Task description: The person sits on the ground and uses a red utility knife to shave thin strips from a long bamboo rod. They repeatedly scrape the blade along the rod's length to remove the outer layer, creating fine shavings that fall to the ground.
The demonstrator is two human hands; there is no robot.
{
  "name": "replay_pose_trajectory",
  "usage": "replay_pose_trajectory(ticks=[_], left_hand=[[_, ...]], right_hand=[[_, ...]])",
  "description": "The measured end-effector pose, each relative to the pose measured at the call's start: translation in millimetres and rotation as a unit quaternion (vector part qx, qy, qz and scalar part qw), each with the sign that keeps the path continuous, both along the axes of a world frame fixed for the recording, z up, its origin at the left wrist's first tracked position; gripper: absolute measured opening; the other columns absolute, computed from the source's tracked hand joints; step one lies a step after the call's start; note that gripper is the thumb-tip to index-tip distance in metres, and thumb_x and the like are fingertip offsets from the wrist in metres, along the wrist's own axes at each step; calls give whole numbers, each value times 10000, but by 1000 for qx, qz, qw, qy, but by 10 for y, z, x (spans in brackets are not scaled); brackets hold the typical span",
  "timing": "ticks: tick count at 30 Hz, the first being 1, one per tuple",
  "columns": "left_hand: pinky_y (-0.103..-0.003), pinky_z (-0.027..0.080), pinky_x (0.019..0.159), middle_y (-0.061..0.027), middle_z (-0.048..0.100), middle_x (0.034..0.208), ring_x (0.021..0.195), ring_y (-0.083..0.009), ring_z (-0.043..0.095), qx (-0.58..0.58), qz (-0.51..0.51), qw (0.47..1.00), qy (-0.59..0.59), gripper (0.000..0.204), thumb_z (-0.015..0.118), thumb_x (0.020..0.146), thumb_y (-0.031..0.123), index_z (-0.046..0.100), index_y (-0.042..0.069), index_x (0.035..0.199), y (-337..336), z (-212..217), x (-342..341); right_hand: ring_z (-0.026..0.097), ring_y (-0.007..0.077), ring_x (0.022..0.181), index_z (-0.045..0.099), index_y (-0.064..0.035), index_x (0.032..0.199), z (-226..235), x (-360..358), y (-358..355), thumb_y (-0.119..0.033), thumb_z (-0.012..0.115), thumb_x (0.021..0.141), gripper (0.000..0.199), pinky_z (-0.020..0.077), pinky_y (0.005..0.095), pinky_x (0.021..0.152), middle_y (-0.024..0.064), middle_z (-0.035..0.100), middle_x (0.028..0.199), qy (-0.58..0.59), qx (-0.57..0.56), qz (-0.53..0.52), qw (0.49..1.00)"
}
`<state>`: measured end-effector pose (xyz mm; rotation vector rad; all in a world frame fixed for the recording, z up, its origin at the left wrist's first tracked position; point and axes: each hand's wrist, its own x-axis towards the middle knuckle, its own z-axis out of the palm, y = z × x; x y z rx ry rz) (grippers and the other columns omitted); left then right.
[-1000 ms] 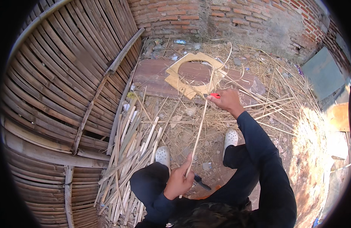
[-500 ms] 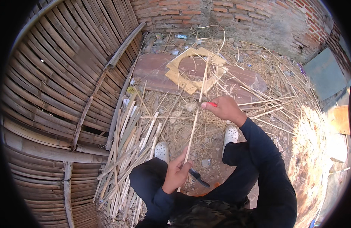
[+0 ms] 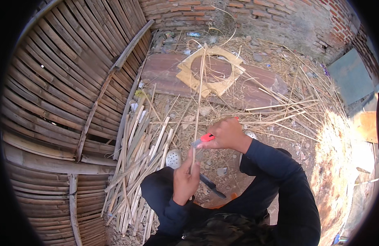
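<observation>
My left hand (image 3: 186,179) grips the near end of a long thin bamboo strip (image 3: 199,88) that runs away from me toward the brick wall. My right hand (image 3: 226,134) holds a small red-handled cutter (image 3: 203,138) with its blade against the strip, just above my left hand. A dark knife (image 3: 212,186) lies on the ground between my legs. A pale square frame with a round hole (image 3: 210,70) rests on a reddish board (image 3: 255,88) beyond the strip's far end.
A pile of split bamboo sticks (image 3: 136,164) lies to my left. A curved woven bamboo wall (image 3: 62,94) fills the left side. Straw and loose strips (image 3: 287,110) litter the ground. A brick wall (image 3: 255,16) stands behind, a grey panel (image 3: 351,76) at right.
My right hand with the cutter has slid down the strip toward my left hand. The strip now stands more upright in the picture, and my view has dropped closer to the hands.
</observation>
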<state>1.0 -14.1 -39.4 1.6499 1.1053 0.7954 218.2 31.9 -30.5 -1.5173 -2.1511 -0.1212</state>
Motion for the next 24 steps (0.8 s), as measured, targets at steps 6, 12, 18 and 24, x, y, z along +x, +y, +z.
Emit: replay_pose_trajectory(ticks=[6, 12, 18, 24], left_hand=[[-231, 420, 921, -127, 615, 1218, 1054, -76, 526, -73, -31, 997, -14, 477, 517, 954, 42, 398, -80, 1400, -59, 15, -22], [-272, 495, 670, -152, 654, 815, 707, -89, 594, 60, -16, 998, -29, 462, 536, 923, 67, 468, -24, 1371, -71, -164, -67], [-309, 513, 711, -220, 666, 888, 745, -204, 680, -11, -11, 1000, 5, 460, 531, 897, 32, 488, -28, 1351, -42, 59, -28], [-199, 454, 714, -13, 637, 929, 796, -32, 499, -21, -67, 997, 34, 483, 526, 923, 19, 432, -45, 1392, -161, 31, -56]], right_hand=[[565, 285, 429, 590, -96, 529, -41, 311, 278, -699, 612, 764, 648, 410, 393, 407, 92, 540, 472, 6, -47, -125, 991], [558, 280, 423, 580, -109, 541, -61, -93, -81, -721, 618, 740, 645, 403, 394, 400, 78, 546, 480, 26, -31, 27, 999], [604, 282, 469, 687, -127, 650, -89, 66, 100, -795, 521, 752, 696, 449, 387, 441, 80, 602, 523, -31, 21, 9, 999], [617, 300, 513, 640, -98, 613, -67, 561, 436, -797, 498, 766, 730, 456, 420, 472, 109, 590, 523, -11, -63, -158, 985]])
